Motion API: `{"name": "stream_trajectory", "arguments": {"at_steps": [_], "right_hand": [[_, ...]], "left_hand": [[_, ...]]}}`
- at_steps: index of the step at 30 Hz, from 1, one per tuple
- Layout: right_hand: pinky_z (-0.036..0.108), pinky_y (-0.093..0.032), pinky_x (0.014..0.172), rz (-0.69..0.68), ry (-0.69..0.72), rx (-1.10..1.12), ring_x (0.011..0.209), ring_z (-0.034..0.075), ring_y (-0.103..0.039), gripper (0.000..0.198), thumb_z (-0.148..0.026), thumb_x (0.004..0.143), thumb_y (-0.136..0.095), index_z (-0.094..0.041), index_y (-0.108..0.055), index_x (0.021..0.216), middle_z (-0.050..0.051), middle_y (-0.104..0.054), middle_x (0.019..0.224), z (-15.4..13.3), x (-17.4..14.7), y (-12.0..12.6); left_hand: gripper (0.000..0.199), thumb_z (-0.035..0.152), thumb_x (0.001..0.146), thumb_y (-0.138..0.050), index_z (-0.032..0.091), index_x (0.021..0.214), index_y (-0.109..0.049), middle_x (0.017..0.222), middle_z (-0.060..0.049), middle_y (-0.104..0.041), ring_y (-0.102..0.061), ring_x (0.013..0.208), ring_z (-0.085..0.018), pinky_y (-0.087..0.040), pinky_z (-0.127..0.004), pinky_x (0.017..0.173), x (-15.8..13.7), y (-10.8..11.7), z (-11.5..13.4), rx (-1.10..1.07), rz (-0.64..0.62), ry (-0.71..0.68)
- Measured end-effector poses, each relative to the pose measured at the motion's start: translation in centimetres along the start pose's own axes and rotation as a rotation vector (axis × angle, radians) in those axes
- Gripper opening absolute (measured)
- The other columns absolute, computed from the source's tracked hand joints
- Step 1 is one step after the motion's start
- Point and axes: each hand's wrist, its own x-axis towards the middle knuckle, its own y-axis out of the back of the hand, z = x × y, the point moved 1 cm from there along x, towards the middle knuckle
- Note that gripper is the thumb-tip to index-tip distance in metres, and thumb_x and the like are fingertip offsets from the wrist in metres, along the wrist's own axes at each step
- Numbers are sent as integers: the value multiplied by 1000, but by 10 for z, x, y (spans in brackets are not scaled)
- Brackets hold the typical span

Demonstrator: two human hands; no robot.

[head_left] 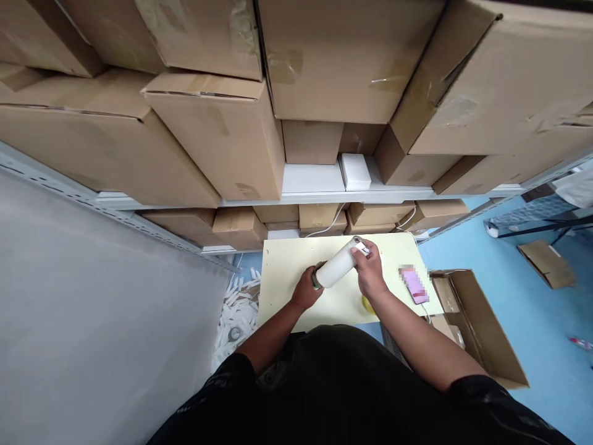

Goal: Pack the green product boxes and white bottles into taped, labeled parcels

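Note:
Both hands hold a white cylinder [337, 266] at a slant over a pale yellow tabletop [280, 262]. My left hand [306, 289] is closed around its lower left end, where a dark greenish rim shows. At the upper right end, my right hand [369, 269] grips it, the thumb pressed on a small white piece there. Whether the cylinder is a bottle or a roll I cannot tell. Partly behind my right forearm lies a round yellow thing [367, 305]. A phone [415, 285] with a pink screen rests to the right, its picture blurred.
Shelves above the table carry several cardboard boxes [333, 68] and a small white box [355, 172]. An open carton [486, 334] stands right of the table. White scraps [237, 306] and a tape roll [234, 334] lie at left, beside a grey wall [111, 296].

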Motion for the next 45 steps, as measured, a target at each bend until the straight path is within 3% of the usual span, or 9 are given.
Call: {"name": "stream_trajectory", "arguments": {"at_steps": [6,16,21,26,31,35,39,42,45], "right_hand": [[37,-53,89,159,105,-226,95,20,-64,60,-54,75,-77,-22,-51,119,5,-66,110,21,5,-1],[56,-46,110,-177,449,-858,125,37,-59,61,-47,74,-80,-21,-57,123,15,-66,124,67,-36,7],[54,-50,104,-272,409,-998,119,35,-58,55,-38,71,-80,-23,-58,119,14,-60,125,86,-24,5],[51,-53,103,-400,306,-989,116,31,-61,63,-34,67,-82,-23,-56,123,12,-56,128,85,-16,7],[54,-47,111,-457,381,-936,132,34,-54,56,-35,74,-80,-25,-59,125,14,-54,139,82,-20,12],[58,-45,113,-424,387,-869,135,35,-52,50,-35,80,-75,-25,-59,127,16,-54,142,87,-22,19],[53,-54,101,-271,221,-679,123,31,-61,60,-39,84,-68,-23,-51,139,16,-55,140,91,-12,38],[48,-58,94,-393,175,-627,114,27,-66,43,-36,88,-61,-26,-60,130,11,-62,131,91,-7,46],[47,-57,98,-569,357,-675,120,27,-63,42,-30,88,-61,-28,-62,130,10,-62,133,90,-10,42]], "left_hand": [[81,14,71,-78,21,144,-46,140,-15,-59,-58,132,-32,-48,-48,112,-2,-1,2,47,-15,23],[72,13,75,-73,20,141,-47,141,-14,-60,-56,134,-29,-48,-47,113,-5,-10,5,13,-4,-77],[69,11,76,-71,21,141,-49,139,-11,-61,-59,130,-25,-50,-41,111,-11,-12,7,-77,24,3],[70,12,76,-71,23,142,-49,140,-10,-61,-59,130,-25,-49,-42,113,-13,-10,12,-68,26,61],[73,10,76,-70,23,144,-48,142,-12,-60,-57,133,-28,-48,-46,113,-8,-9,17,11,-14,40],[83,14,75,-73,23,151,-42,149,-13,-55,-53,139,-31,-45,-50,118,-9,-6,17,-5,-28,18],[94,22,74,-81,20,155,-34,159,-18,-42,-41,149,-35,-40,-54,122,-21,7,26,-37,36,-63],[73,25,86,-71,23,151,-40,154,-15,-47,-52,139,-30,-51,-48,112,-29,20,37,-95,68,-87],[51,24,95,-58,25,146,-50,151,-12,-49,-55,135,-26,-55,-43,108,-29,28,45,-99,39,-143]]}}
